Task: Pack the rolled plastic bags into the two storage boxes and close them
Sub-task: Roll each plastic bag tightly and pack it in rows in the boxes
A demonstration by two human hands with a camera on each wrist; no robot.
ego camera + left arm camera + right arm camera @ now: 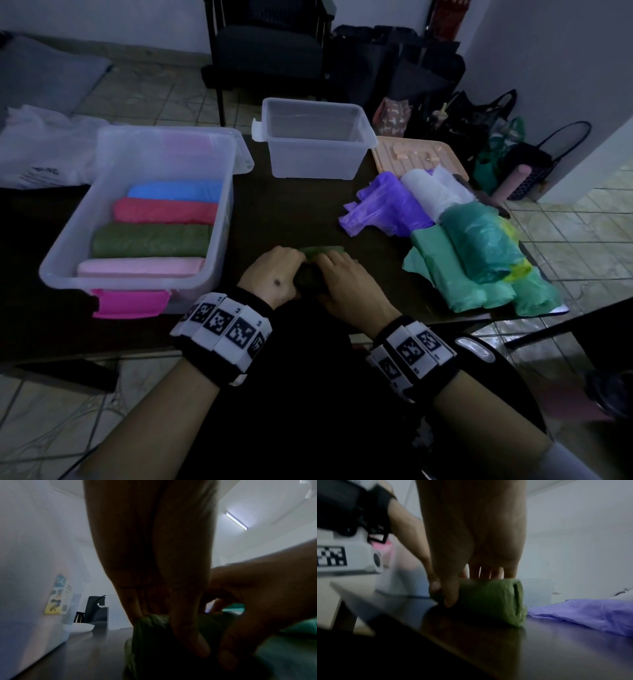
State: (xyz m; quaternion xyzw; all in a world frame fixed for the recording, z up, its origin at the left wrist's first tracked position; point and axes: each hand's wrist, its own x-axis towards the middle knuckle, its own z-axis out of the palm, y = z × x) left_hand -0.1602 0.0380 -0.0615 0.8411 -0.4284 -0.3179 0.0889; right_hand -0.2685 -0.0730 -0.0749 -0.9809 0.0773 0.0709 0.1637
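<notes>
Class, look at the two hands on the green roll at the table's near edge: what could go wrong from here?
1. The green roll, gripped by the left hand and right hand, may loosen when lifted.
2. The large box already holds four rolls side by side, so a fifth may have to go on top.
3. The teal rolls lie at the table's right edge and could slide off.

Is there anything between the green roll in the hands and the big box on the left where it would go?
Nothing visible blocks it. Both the left hand and right hand grip the green roll on the table, and bare tabletop lies between it and the big box. The box is open on top, though four rolls already line its floor.
</notes>
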